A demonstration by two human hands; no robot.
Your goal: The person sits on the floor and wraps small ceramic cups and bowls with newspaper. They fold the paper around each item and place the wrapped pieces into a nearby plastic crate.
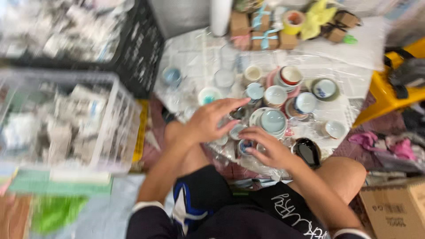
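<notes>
I sit on the floor with my knees apart, looking down at a cluster of small ceramic cups and bowls [273,120] on crumpled newspaper and clear plastic [199,57]. My left hand [211,120] reaches forward with fingers spread, hovering over a small cup at the near edge of the cluster. My right hand [265,148] hovers with curled fingers over a small blue-patterned cup [243,146]; the frame is blurred and I cannot tell whether it grips it. A black glazed bowl [307,152] lies just right of my right hand.
A white wire basket [110,128] packed with wrapped items stands at the left, a black crate [141,48] behind it. Small brown gift boxes with ribbons [261,31] and a tape roll [293,21] lie at the back. A yellow stool [385,95] and cardboard box [394,210] are at the right.
</notes>
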